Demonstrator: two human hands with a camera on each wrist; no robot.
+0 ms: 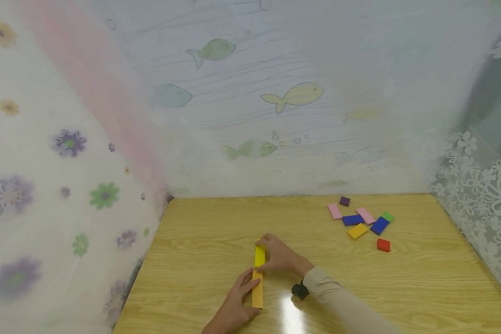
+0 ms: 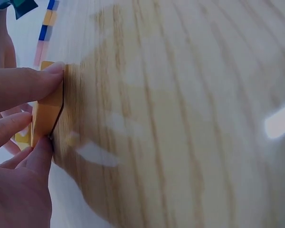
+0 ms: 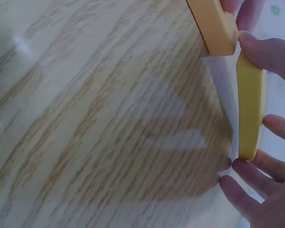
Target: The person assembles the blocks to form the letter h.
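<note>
Two hands (image 1: 234, 304) (image 1: 281, 255), each around one block (image 1: 257, 296) (image 1: 260, 258)

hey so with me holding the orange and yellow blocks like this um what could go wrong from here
Your right grip has its thumb at the yellow block's end beside the orange block, so it might knock the two out of line. If your left grip loosens, the orange block could shift when bumped. Later, picking up the green block may disturb the blue block lying close against it.
</note>
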